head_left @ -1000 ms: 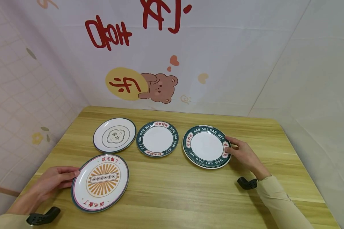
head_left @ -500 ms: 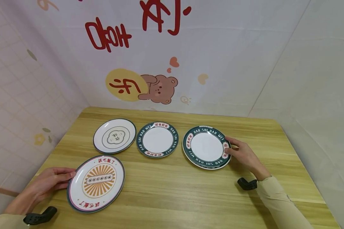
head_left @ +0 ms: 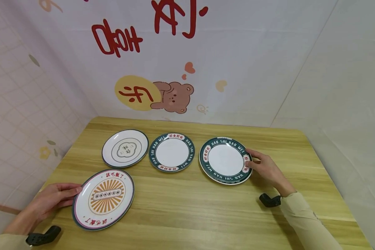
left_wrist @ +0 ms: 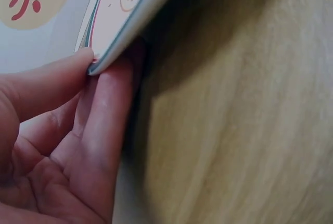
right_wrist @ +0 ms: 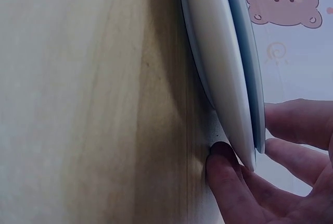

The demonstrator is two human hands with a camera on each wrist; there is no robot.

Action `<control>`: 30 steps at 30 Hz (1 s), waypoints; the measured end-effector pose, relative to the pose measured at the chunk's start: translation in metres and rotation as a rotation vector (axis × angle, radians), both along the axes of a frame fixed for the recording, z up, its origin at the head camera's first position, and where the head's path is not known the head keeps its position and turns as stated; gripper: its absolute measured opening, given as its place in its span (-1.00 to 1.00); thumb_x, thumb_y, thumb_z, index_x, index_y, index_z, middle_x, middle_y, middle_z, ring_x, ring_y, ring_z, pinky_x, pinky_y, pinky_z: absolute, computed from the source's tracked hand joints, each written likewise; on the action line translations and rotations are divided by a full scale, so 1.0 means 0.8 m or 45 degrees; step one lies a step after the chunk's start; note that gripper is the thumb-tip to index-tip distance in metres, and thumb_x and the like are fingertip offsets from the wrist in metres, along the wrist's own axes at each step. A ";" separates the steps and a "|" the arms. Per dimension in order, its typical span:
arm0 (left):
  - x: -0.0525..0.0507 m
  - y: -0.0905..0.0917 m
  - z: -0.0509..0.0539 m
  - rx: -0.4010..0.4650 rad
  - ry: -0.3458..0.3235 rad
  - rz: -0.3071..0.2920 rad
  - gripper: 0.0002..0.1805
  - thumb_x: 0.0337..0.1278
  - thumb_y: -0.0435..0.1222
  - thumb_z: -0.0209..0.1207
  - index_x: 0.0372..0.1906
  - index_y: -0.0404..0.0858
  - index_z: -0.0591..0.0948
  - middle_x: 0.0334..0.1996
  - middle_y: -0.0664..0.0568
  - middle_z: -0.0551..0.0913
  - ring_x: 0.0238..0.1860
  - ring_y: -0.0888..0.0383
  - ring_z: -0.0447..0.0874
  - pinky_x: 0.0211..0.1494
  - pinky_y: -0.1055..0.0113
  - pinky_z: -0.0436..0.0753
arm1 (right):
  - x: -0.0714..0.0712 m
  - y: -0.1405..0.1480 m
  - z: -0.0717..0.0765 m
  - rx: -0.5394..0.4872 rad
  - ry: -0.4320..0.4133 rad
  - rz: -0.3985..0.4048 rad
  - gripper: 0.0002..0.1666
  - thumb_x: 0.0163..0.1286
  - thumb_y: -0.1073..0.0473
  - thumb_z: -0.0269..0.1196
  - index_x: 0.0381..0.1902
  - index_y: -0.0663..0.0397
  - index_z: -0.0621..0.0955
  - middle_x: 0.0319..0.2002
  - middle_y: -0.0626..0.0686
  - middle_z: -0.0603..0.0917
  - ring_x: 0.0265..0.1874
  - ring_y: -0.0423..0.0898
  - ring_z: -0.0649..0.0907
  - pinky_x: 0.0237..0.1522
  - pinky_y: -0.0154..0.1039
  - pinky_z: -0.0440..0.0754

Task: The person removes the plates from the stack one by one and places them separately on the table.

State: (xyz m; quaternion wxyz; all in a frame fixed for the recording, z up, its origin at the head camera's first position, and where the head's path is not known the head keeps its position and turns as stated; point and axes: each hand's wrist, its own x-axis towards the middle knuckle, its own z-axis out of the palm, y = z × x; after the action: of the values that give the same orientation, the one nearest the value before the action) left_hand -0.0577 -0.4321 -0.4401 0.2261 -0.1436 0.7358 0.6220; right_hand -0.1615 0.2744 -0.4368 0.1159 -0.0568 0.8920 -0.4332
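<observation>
My left hand (head_left: 51, 200) pinches the left rim of a plate with orange rays (head_left: 104, 198), thumb on top and fingers beneath. In the left wrist view this plate (left_wrist: 117, 26) is tilted, its gripped rim off the table, and my hand (left_wrist: 67, 135) is close up. On the right, my right hand (head_left: 268, 172) grips the right rim of a green-rimmed plate (head_left: 225, 159). The right wrist view shows a white plate (right_wrist: 218, 52) stacked against another plate (right_wrist: 252, 73), the fingers of my hand (right_wrist: 281, 166) around their edges.
Towards the back left of the wooden table (head_left: 187, 215) lies a white plate with a grey emblem (head_left: 125, 148). Beside it is a smaller green-rimmed plate (head_left: 172, 152), left of the one at my right hand. A printed cloth backdrop (head_left: 247, 62) stands behind the table.
The plate with orange rays has shifted a little to the left, and my left hand has moved with it. My right hand and the plates beside it look unmoved.
</observation>
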 end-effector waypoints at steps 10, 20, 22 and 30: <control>-0.004 0.011 0.011 -0.449 0.102 -0.105 -0.42 0.53 -0.24 0.17 0.29 -0.70 0.43 -0.03 -0.07 0.76 -0.22 0.40 0.69 -0.15 0.36 0.80 | 0.001 0.001 -0.004 -0.004 -0.008 -0.003 -0.24 0.57 0.14 0.22 0.58 0.29 0.25 0.51 0.43 0.27 0.33 0.51 0.43 0.30 0.28 0.54; 0.003 0.032 0.019 -0.572 0.264 -0.022 -0.24 0.53 -0.01 0.15 0.40 -0.63 0.37 0.11 -0.14 0.73 -0.17 0.58 0.62 -0.12 0.45 0.76 | 0.001 0.003 -0.006 -0.019 -0.021 -0.015 -0.24 0.57 0.12 0.22 0.58 0.25 0.26 0.52 0.41 0.25 0.36 0.50 0.40 0.34 0.28 0.50; 0.004 0.038 0.022 -0.541 0.318 0.022 -0.23 0.53 -0.02 0.16 0.41 -0.62 0.36 0.03 0.05 0.77 -0.15 0.56 0.65 -0.12 0.48 0.75 | 0.000 0.003 -0.006 -0.023 -0.024 -0.015 -0.24 0.57 0.11 0.22 0.58 0.26 0.26 0.52 0.41 0.25 0.36 0.51 0.40 0.34 0.29 0.50; 0.007 0.064 0.030 -0.361 0.583 0.185 -0.47 0.53 -0.19 0.18 0.34 -0.52 0.50 -0.08 0.53 0.69 -0.11 0.51 0.71 -0.08 0.60 0.70 | 0.001 0.003 -0.005 -0.020 -0.019 -0.011 -0.24 0.57 0.12 0.22 0.58 0.27 0.25 0.52 0.43 0.24 0.36 0.51 0.40 0.33 0.28 0.51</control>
State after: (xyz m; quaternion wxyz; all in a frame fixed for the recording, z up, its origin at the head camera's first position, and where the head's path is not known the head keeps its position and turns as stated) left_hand -0.0519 -0.3806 -0.4158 -0.0137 -0.0819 0.8351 0.5438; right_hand -0.1611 0.2766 -0.4410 0.1202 -0.0507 0.8880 -0.4410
